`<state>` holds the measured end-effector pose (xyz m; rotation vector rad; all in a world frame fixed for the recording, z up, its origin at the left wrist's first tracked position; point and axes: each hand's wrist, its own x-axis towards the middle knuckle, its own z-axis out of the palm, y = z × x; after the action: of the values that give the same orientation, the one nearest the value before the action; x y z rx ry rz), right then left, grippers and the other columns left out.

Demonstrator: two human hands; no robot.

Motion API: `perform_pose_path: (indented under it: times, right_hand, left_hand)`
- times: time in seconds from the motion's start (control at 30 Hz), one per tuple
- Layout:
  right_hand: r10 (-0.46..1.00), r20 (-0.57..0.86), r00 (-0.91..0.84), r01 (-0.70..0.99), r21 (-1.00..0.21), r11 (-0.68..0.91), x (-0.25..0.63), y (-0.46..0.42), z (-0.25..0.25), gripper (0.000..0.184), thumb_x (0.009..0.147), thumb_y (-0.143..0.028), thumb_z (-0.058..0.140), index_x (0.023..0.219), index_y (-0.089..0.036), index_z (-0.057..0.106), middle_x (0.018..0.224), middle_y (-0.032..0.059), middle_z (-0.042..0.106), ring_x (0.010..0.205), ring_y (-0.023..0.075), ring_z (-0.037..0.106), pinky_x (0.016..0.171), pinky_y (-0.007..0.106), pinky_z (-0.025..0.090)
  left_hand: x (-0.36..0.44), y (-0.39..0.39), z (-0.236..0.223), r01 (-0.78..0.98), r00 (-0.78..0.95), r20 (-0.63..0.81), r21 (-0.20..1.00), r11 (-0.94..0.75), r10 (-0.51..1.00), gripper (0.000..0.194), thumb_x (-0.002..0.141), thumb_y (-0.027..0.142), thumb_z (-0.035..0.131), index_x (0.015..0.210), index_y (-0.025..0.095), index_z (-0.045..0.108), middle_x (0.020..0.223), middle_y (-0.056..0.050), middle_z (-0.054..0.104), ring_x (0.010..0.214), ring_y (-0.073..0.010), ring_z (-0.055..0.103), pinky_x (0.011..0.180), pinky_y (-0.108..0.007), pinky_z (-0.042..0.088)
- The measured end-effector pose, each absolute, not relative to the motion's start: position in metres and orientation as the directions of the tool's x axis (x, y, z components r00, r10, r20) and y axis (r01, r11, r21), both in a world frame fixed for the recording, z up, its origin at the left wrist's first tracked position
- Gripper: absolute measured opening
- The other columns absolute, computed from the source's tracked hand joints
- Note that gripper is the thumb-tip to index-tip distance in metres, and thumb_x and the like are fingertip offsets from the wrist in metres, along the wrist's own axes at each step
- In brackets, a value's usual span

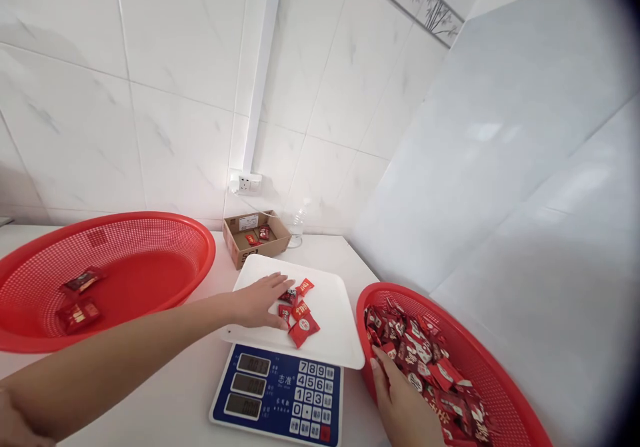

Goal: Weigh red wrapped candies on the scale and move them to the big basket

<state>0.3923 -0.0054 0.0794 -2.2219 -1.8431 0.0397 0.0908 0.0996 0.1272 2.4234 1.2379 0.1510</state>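
Observation:
My left hand (263,302) is stretched over the white weighing tray (336,300), its fingers extended beside several small red wrapped packets (301,310). The fingertips reach the nearest packets; I cannot tell if they press on them. My right hand (400,394) is at the near-left rim of the right red basket (510,394). Its thumb and forefinger stretch out over a heap of red and dark-red wrapped packets (420,354), and no packet shows clearly in them. The other fingers are hidden. Below the tray is the scale's blue keypad panel (280,394) with three grey displays.
A larger red basket (150,277) with a few wrapped packets stands on the left. Behind the tray are a cardboard box (240,244) holding a few packets and a clear plastic bottle (297,226). A wall socket (245,182) has a cable. Tiled walls border the white table (170,374).

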Motion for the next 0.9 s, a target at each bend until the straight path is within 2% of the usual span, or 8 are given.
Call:
perform_pose_path:
  times: [0.13, 0.2, 0.3, 0.5, 0.63, 0.7, 0.8, 0.9]
  right_hand:
    - [0.972, 0.131, 0.194, 0.963, -0.213, -0.163, 0.392, -0.007, 0.082, 0.052, 0.092, -0.046, 0.022, 0.124, -0.023, 0.057, 0.115, 0.006, 0.067, 0.098, 0.0229, 0.066, 0.08, 0.033, 0.052]
    - [0.972, 0.12, 0.203, 0.961, -0.217, -0.173, 0.391, -0.007, 0.084, 0.053, 0.093, -0.046, 0.021, 0.124, -0.024, 0.057, 0.116, 0.0056, 0.066, 0.098, 0.023, 0.066, 0.08, 0.033, 0.052]
    - [0.972, 0.1, 0.212, 0.958, -0.219, -0.187, 0.39, -0.007, 0.085, 0.054, 0.092, -0.047, 0.021, 0.125, -0.023, 0.057, 0.115, 0.0059, 0.067, 0.096, 0.0234, 0.066, 0.079, 0.034, 0.052]
    - [0.973, 0.159, 0.17, 0.97, -0.199, -0.137, 0.394, -0.005, 0.079, 0.052, 0.092, -0.046, 0.023, 0.122, -0.023, 0.059, 0.113, 0.0052, 0.068, 0.095, 0.0227, 0.067, 0.076, 0.031, 0.053]
    - [0.973, 0.159, 0.165, 0.972, -0.193, -0.134, 0.394, -0.005, 0.079, 0.054, 0.093, -0.045, 0.022, 0.123, -0.021, 0.058, 0.111, 0.0073, 0.069, 0.094, 0.0224, 0.067, 0.078, 0.03, 0.053]
    - [0.972, 0.155, 0.174, 0.973, -0.181, -0.145, 0.393, -0.006, 0.08, 0.053, 0.093, -0.044, 0.022, 0.123, -0.021, 0.058, 0.111, 0.008, 0.069, 0.092, 0.0223, 0.068, 0.077, 0.031, 0.053]
    - [0.972, 0.159, 0.176, 0.974, -0.169, -0.149, 0.393, -0.006, 0.08, 0.052, 0.093, -0.044, 0.023, 0.123, -0.022, 0.059, 0.111, 0.0081, 0.069, 0.091, 0.0223, 0.068, 0.076, 0.031, 0.054]
    - [0.971, 0.155, 0.18, 0.973, -0.175, -0.152, 0.393, -0.006, 0.08, 0.052, 0.093, -0.044, 0.023, 0.125, -0.022, 0.057, 0.11, 0.0081, 0.069, 0.09, 0.023, 0.069, 0.074, 0.032, 0.054]
  left_hand:
    - [0.11, 0.11, 0.118, 0.705, 0.668, -0.057, 0.37, -0.605, 0.742, 0.055, 0.079, 0.04, 0.058, 0.131, 0.026, 0.044, 0.132, -0.009, 0.051, 0.124, -0.0283, 0.044, 0.103, -0.043, 0.036]
    - [0.113, 0.111, 0.115, 0.715, 0.657, -0.033, 0.341, -0.61, 0.753, 0.037, 0.085, 0.033, 0.05, 0.12, 0.022, 0.053, 0.119, -0.01, 0.056, 0.112, -0.0266, 0.051, 0.093, -0.044, 0.042]
    - [0.108, 0.109, 0.116, 0.747, 0.619, -0.015, 0.317, -0.584, 0.785, 0.027, 0.088, 0.029, 0.044, 0.109, 0.019, 0.056, 0.107, -0.009, 0.057, 0.104, -0.024, 0.053, 0.086, -0.042, 0.044]
    - [0.044, 0.098, 0.142, 0.885, 0.379, 0.068, 0.266, -0.383, 0.923, 0.032, 0.089, 0.028, 0.03, 0.11, 0.025, 0.054, 0.109, -0.009, 0.055, 0.099, -0.0224, 0.055, 0.079, -0.035, 0.045]
    - [-0.023, 0.084, 0.161, 0.971, 0.124, 0.133, 0.185, -0.148, 0.983, 0.042, 0.091, 0.033, 0.015, 0.107, 0.022, 0.052, 0.105, -0.01, 0.053, 0.096, -0.0265, 0.053, 0.071, -0.037, 0.045]
    - [-0.047, 0.079, 0.163, 0.986, 0.039, 0.12, 0.158, -0.057, 0.992, 0.041, 0.09, 0.038, 0.022, 0.105, 0.017, 0.054, 0.102, -0.013, 0.054, 0.097, -0.0312, 0.052, 0.071, -0.042, 0.047]
    - [-0.055, 0.079, 0.158, 0.99, 0.008, 0.103, 0.138, -0.022, 0.995, 0.048, 0.085, 0.046, 0.036, 0.115, 0.012, 0.053, 0.119, -0.02, 0.051, 0.116, -0.0435, 0.043, 0.086, -0.058, 0.041]
    - [-0.023, 0.083, 0.15, 0.969, 0.156, 0.066, 0.183, -0.165, 0.986, 0.058, 0.086, 0.053, 0.037, 0.132, 0.018, 0.043, 0.144, -0.016, 0.036, 0.136, -0.0383, 0.023, 0.107, -0.058, 0.022]
